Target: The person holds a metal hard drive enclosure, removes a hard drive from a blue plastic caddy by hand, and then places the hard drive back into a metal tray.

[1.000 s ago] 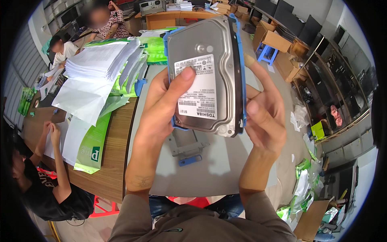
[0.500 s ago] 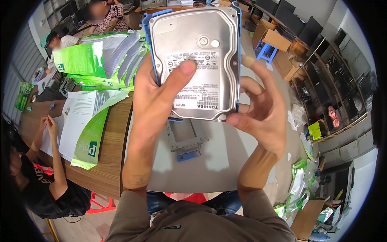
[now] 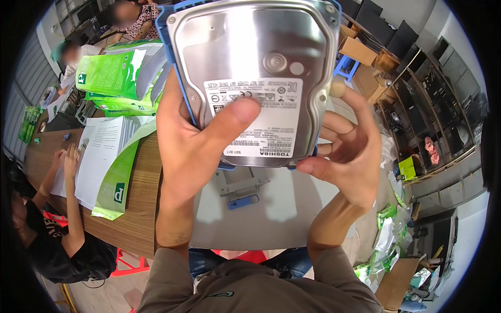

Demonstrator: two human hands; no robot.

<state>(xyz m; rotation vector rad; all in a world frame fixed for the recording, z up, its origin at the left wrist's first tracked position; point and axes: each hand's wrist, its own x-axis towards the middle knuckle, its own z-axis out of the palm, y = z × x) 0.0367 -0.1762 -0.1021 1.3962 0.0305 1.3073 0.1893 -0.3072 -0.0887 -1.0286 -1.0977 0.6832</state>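
Observation:
A silver hard drive (image 3: 235,57) with a white label is held up in front of me, its lid facing me. Along its left and upper edges shows a blue plastic bracket (image 3: 167,39). My left hand (image 3: 195,138) grips the drive from the left, thumb across the label and fingers hidden behind. With curled fingers, my right hand (image 3: 349,151) holds its right edge, thumb at the lower right corner. Below, on the pale table (image 3: 245,224), lie a grey metal frame (image 3: 229,188) and a small blue plastic piece (image 3: 243,202).
To the left, a wooden table (image 3: 138,193) carries printed sheets (image 3: 102,151) and stacked green-wrapped paper (image 3: 112,75). A co-worker's hands (image 3: 68,159) are beside the sheets. At the right are a metal rack (image 3: 417,115), cardboard boxes (image 3: 357,52) and green plastic wrappers (image 3: 386,240) on the floor.
The hard drive has come closer and looks larger, with both my hands still on it. The co-worker's hands at the left have shifted slightly.

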